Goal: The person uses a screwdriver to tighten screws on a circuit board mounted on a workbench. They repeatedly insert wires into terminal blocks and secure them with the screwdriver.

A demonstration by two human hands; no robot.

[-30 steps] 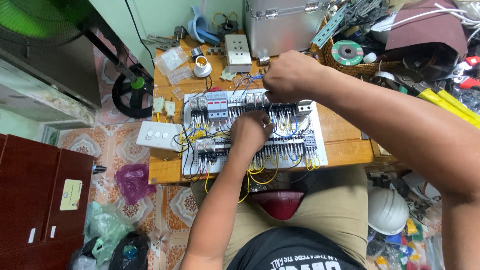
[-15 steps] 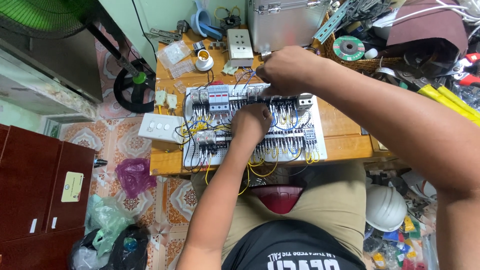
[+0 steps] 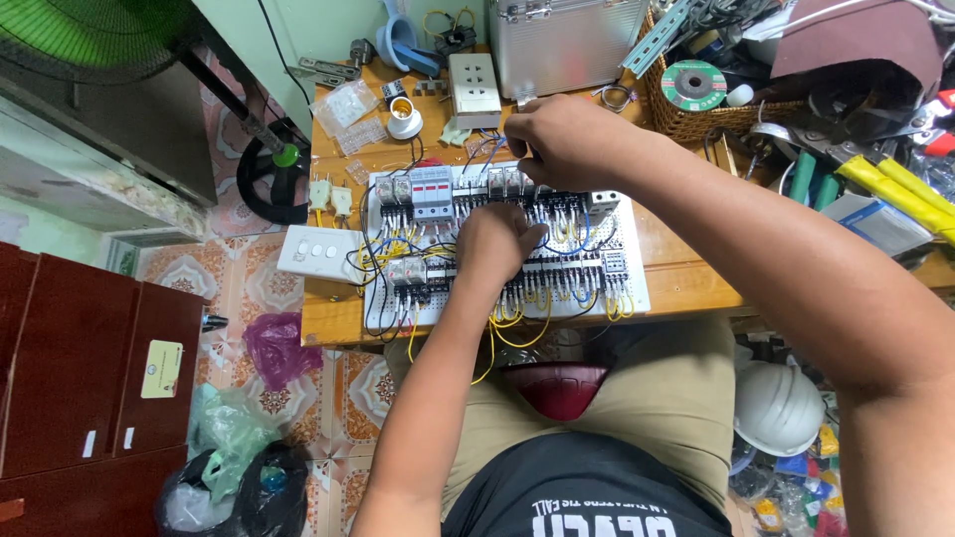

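Wooden table [image 3: 686,273] centre frame, sits higher in view than a second ago; camera tipped, not bench. White perforated wiring panel [image 3: 629,288] on it, centre, unmoved. Right hand [image 3: 562,139] same spot at panel's upper edge, fist curled, pinching something hidden, cannot tell what. Left hand [image 3: 494,244] still mid-panel, fingers bent, pressed onto components. White switch plate [image 3: 318,254] left of panel, unmoved.

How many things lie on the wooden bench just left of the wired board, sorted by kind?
White switch plate: 1
Small pale plugs: 2
White lamp socket: 1
Clear plastic bags: 2
Total: 6
The left hand rests on the wired board; the right hand works at its far edge.
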